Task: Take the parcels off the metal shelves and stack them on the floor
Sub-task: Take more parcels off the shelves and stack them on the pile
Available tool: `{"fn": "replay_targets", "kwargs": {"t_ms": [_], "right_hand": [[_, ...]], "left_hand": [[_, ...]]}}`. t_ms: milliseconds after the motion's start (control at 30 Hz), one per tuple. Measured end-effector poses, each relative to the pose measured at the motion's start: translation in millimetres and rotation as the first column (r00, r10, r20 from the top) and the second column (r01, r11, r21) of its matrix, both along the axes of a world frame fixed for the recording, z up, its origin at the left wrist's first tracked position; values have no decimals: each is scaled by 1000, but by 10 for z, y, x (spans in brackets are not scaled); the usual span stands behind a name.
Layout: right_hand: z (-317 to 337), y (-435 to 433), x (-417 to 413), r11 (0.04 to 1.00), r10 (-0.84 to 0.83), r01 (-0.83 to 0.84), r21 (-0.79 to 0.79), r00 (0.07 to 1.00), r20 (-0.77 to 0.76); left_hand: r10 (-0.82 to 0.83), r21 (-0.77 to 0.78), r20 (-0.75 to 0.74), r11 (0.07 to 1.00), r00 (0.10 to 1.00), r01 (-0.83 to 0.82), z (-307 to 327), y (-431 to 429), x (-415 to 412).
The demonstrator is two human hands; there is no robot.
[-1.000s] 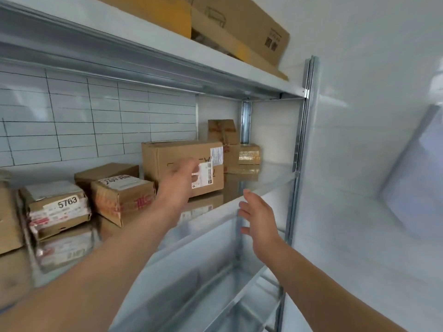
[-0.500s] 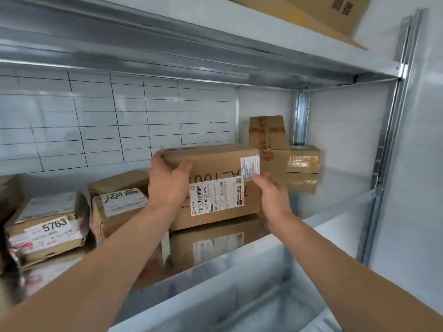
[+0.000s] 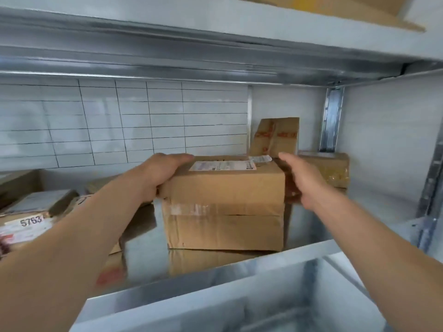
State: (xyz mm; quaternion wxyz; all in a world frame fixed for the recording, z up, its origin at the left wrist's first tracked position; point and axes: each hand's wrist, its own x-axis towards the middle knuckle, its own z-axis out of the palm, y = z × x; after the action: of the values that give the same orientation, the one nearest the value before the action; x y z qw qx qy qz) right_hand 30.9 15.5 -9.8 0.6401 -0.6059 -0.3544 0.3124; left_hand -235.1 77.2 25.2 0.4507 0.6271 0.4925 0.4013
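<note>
One brown cardboard parcel (image 3: 225, 202) is sitting near the front of a metal shelf (image 3: 215, 274), with its white label facing up. The left hand (image 3: 163, 173) is gripping the upper left corner, its fingers (image 3: 177, 159) lying close together over the top edge and the thumb pressing down the side. The right hand (image 3: 304, 180) is reaching along the parcel's right side with straight fingers held together; whether they are touching the card is hard to tell. The parcel is looking stiff and square, its taped walls keeping their shape apart from one creased seam across the front. Its weight is not showing, but its bulk is suggesting a two-handed lift with palms on opposite sides, since the glossy tape may be slippery. At least six parcels are showing on this shelf. An upright parcel (image 3: 278, 137) is standing just behind the held one, and a low taped parcel (image 3: 333, 168) is lying to its right. A parcel numbered 5763 (image 3: 31, 219) is sitting at the left, a darker parcel (image 3: 16, 185) is showing at the far left edge, and one more parcel (image 3: 78, 203) is peeking from behind the left forearm. More cardboard (image 3: 347, 10) is lying on the shelf above (image 3: 215, 25), and white tiles (image 3: 119, 130) are covering the wall behind.
</note>
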Motion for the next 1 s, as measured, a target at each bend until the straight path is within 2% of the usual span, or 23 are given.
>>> {"fn": "replay_targets", "kwargs": {"t_ms": [100,167,300,433,567,667,800,867,933,1000], "right_hand": [[-255,24,69,999,53,-51,14,989,-135],[-353,1,43,996,88,-83,35,984,-157],[-415,-31,-22,992,116,-104,78,977,-179],[-438,-21,31,997,63,-56,44,982,-177],[-506,59,144,1000,-21,22,3,974,-225],[-417,-24,74,1000,2,-2,-1,971,-241],[-235,-122,7,980,124,-80,185,962,-242],[-190,-164,-14,963,134,-69,259,961,-241],[-243,-180,-12,961,116,-53,272,968,-223],[-335,-177,-65,962,78,-22,272,978,-195]], "left_hand": [[-63,-115,189,990,980,86,-94,7,-34],[-64,-182,310,975,949,125,-133,36,-77],[-21,-253,460,955,888,154,-274,62,-70],[38,-313,473,941,880,128,-363,109,-16],[105,-350,355,936,929,28,-402,200,-28],[52,-327,379,941,924,81,-418,164,24],[-82,-165,505,968,859,189,-330,75,107],[-104,-86,581,978,807,188,-317,116,61],[-62,-69,631,988,773,135,-307,117,10],[-51,-64,611,991,790,114,-389,168,-28]]}}
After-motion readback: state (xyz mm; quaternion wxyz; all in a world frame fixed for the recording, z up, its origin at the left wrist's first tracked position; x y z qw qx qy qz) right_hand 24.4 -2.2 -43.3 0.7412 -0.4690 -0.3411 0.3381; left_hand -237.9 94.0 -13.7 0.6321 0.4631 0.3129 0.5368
